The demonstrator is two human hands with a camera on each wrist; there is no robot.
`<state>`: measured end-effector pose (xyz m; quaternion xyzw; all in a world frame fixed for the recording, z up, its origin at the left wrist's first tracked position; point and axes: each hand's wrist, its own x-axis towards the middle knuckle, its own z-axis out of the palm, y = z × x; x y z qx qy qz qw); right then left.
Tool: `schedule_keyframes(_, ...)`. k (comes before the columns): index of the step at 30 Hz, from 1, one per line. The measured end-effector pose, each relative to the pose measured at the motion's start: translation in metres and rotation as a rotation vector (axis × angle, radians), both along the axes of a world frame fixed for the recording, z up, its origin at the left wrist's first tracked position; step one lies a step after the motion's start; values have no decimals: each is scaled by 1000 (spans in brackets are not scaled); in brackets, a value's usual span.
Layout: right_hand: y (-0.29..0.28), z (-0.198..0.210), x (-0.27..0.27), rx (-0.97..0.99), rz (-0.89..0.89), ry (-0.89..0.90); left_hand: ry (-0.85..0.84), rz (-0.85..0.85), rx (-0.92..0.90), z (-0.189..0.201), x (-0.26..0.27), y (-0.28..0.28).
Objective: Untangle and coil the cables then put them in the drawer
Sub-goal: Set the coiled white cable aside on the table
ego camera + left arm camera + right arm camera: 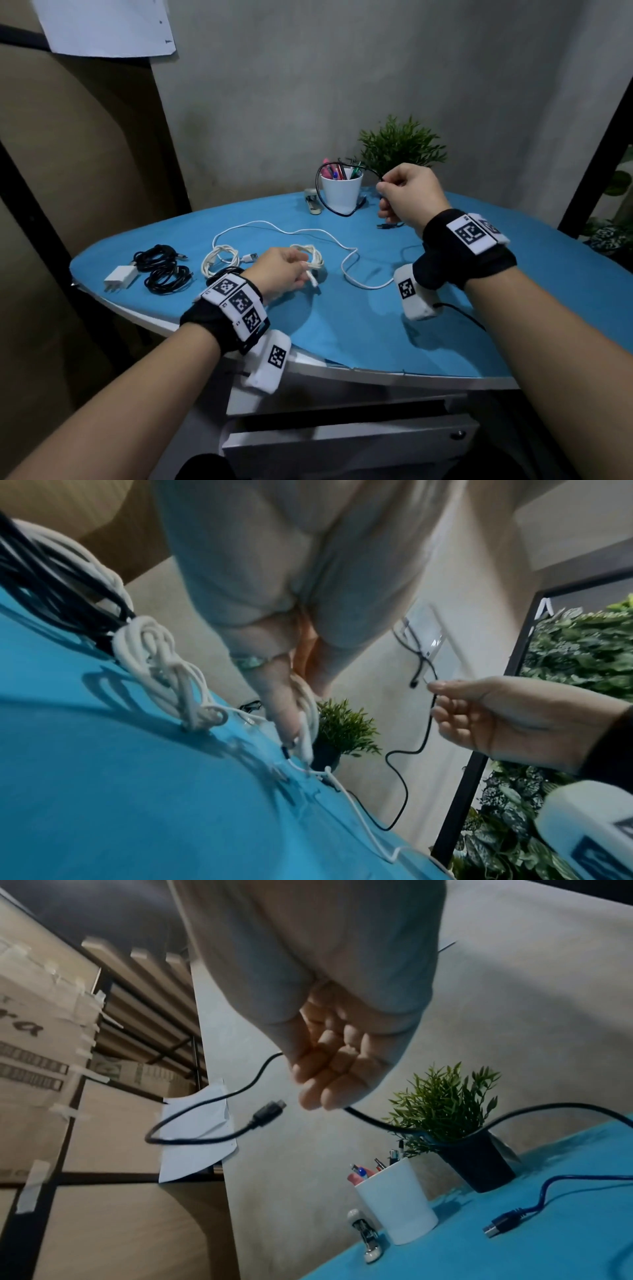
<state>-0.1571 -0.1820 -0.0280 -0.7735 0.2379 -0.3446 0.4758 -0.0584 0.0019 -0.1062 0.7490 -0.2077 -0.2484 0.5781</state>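
Seen from a head camera, looking down on a blue worktop [342,335] with a pulled-out drawer [346,442] below its near edge.

Right hand [409,193] raised above the far side of the worktop, fingers [329,1069] curled, pinching a black cable [320,192]. Cable arching up and leftward from the pinch into a tall loop in front of the white pen cup [342,193], long axis of the loop roughly upright. Small plug end [267,1114] hanging free in the air beside the fingers, tip pointing up and to the right in the right wrist view. Other run of the black cable dropping down to the worktop.

Left hand [286,270] low over the worktop near its middle, fingers closed around a small white cable coil [311,258] resting on the surface, one short white end [313,279] poking out toward the near edge.

Long loose white cable [308,234] snaking across the worktop from left to right, between the two hands.

At the left side: another white coil [219,262], two black coiled cables [161,269], and a white charger plug [120,277]. At the back: a small green plant [400,144] in a dark pot and a stapler [312,202] beside the pen cup.
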Motion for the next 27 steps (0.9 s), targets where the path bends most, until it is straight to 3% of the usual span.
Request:
schedule_keyframes(3,3,-1,-9,82,71,-60,28,-102,166,3,-2,-2)
schedule_keyframes(7,9,2,-19,224,170,-119,-90,-191,353,15,1,4)
schedule_keyframes(12,18,7,-31,296,229,-145,-208,-73,126,48,-4,12)
schedule_keyframes(16,29,9,-37,317,269,-136,-240,-116,-77,74,-33,19)
schedule_keyframes(21,52,6,-46,179,411,-32,-613,-107,-158,81,-54,16)
schedule_keyframes(27,66,12,-60,41,446,-2,-679,-211,-49,85,-49,16)
